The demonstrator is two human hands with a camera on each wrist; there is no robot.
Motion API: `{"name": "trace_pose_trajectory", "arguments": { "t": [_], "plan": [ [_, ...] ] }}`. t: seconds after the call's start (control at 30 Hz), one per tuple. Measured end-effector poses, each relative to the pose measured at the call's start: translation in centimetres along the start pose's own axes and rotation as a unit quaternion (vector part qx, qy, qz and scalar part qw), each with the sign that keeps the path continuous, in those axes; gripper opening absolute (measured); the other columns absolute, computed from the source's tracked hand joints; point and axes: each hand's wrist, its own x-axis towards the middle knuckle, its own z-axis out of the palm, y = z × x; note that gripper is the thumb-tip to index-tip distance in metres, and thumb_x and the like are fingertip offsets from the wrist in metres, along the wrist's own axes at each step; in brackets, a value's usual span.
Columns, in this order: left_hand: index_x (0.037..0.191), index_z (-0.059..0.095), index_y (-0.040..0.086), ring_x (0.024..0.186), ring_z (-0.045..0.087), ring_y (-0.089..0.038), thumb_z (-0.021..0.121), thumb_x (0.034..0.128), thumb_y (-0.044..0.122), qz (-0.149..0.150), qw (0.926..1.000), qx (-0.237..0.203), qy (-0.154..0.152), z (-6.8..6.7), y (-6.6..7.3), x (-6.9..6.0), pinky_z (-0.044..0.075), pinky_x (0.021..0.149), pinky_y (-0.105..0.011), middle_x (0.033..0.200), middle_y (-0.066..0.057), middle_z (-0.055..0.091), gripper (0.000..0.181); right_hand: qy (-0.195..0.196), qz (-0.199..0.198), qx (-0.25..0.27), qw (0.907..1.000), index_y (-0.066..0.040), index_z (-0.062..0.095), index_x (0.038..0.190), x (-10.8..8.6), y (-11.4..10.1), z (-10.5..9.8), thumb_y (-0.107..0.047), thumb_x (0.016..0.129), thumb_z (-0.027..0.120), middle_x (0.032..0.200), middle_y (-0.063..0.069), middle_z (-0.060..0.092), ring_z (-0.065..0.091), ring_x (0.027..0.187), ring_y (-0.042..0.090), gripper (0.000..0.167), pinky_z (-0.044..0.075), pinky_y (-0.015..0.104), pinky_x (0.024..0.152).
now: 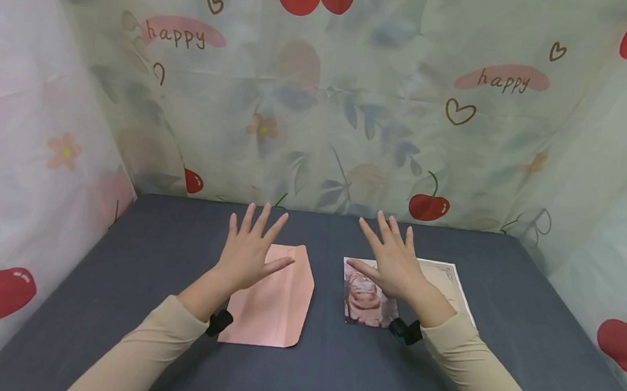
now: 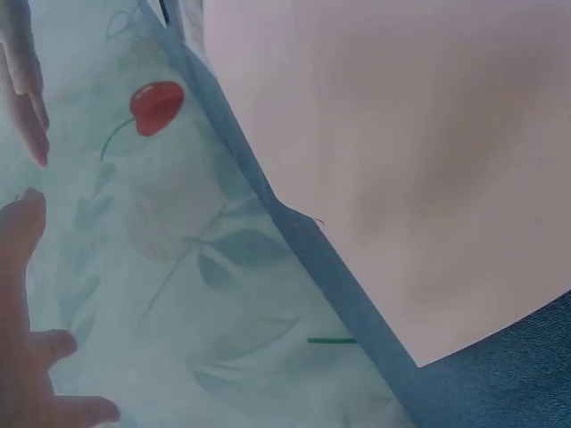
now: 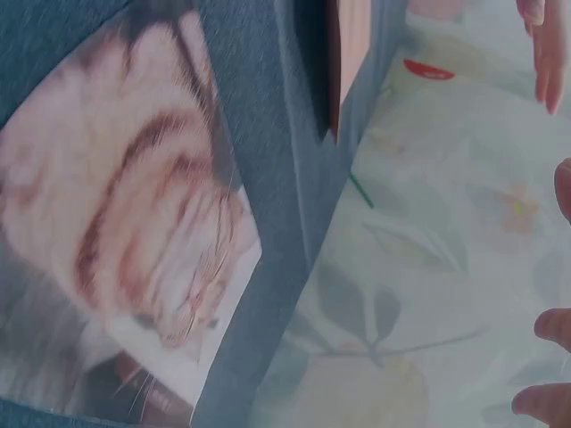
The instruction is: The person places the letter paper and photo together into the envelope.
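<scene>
Both hands hover over the dark table with fingers spread and nothing held. Below my left hand (image 1: 246, 254) lies a pink envelope (image 1: 291, 304), its flap side toward the middle; the left wrist view shows the envelope (image 2: 401, 160) close up. My right hand (image 1: 393, 263) is above a photo card (image 1: 366, 304) showing a striped cat, seen close in the right wrist view as the cat picture (image 3: 152, 187). Partly hidden behind the right hand and forearm is a cream sheet (image 1: 447, 280) with a white edge and a corner ornament.
The dark table cloth (image 1: 316, 374) runs back to a hanging curtain (image 1: 331, 117) printed with cherries, hearts and flowers. More curtain encloses the left and right sides. A small black camera (image 1: 219, 322) sits at the left wrist and another black camera (image 1: 406, 332) at the right.
</scene>
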Motion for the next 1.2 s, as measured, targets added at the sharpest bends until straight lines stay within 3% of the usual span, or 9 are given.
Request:
{"name": "trace_pose_trajectory", "arguments": {
  "t": [0.17, 0.37, 0.63, 0.9, 1.2],
  "plan": [
    [0.147, 0.029, 0.019, 0.141, 0.020, -0.043, 0.050, 0.0862, 0.061, 0.017, 0.9998, -0.008, -0.010, -0.8, 0.5, -0.3, 0.022, 0.106, -0.063, 0.153, -0.018, 0.024, 0.077, 0.003, -0.039, 0.034, 0.9986, -0.019, 0.024, 0.148, -0.2, -0.8, -0.1, -0.055, 0.087, 0.054, 0.156, 0.018, 0.013, 0.010, 0.144, 0.040, 0.078, 0.007, 0.063, 0.110],
    [0.143, 0.036, 0.016, 0.138, 0.028, -0.043, 0.053, 0.0870, 0.056, 0.028, 0.9968, -0.046, -0.059, -0.9, 0.8, -0.7, 0.028, 0.105, -0.060, 0.150, -0.018, 0.032, 0.071, 0.001, -0.087, 0.063, 0.9942, -0.013, 0.035, 0.144, -0.5, -1.8, 0.3, -0.047, 0.088, 0.057, 0.152, 0.018, 0.028, 0.023, 0.141, 0.037, 0.070, 0.016, 0.057, 0.112],
    [0.138, 0.043, 0.013, 0.137, 0.030, -0.043, 0.059, 0.0867, 0.049, 0.035, 0.9880, -0.098, -0.114, 0.0, 0.6, -1.4, 0.027, 0.106, -0.059, 0.148, -0.020, 0.034, 0.065, -0.015, -0.130, 0.073, 0.9887, -0.011, 0.043, 0.139, -0.7, -2.9, 2.1, -0.044, 0.089, 0.058, 0.145, 0.019, 0.038, 0.038, 0.134, 0.036, 0.062, 0.029, 0.052, 0.108],
    [0.135, 0.047, 0.012, 0.133, 0.036, -0.044, 0.059, 0.0863, 0.049, 0.039, 0.9831, -0.091, -0.154, 1.7, 0.5, -2.1, 0.031, 0.103, -0.059, 0.145, -0.020, 0.039, 0.062, -0.041, -0.160, 0.079, 0.9831, -0.011, 0.045, 0.138, -0.7, -4.0, 3.4, -0.043, 0.089, 0.058, 0.143, 0.017, 0.042, 0.044, 0.130, 0.034, 0.060, 0.036, 0.047, 0.104],
    [0.134, 0.048, 0.014, 0.134, 0.034, -0.044, 0.062, 0.0846, 0.048, 0.026, 0.9746, -0.103, -0.197, 2.5, 0.7, -2.7, 0.030, 0.104, -0.060, 0.146, -0.020, 0.037, 0.062, -0.065, -0.191, 0.081, 0.9760, -0.009, 0.049, 0.134, -0.7, -5.0, 5.1, -0.042, 0.090, 0.058, 0.137, 0.018, 0.049, 0.049, 0.126, 0.032, 0.056, 0.038, 0.046, 0.102]
  ]
}}
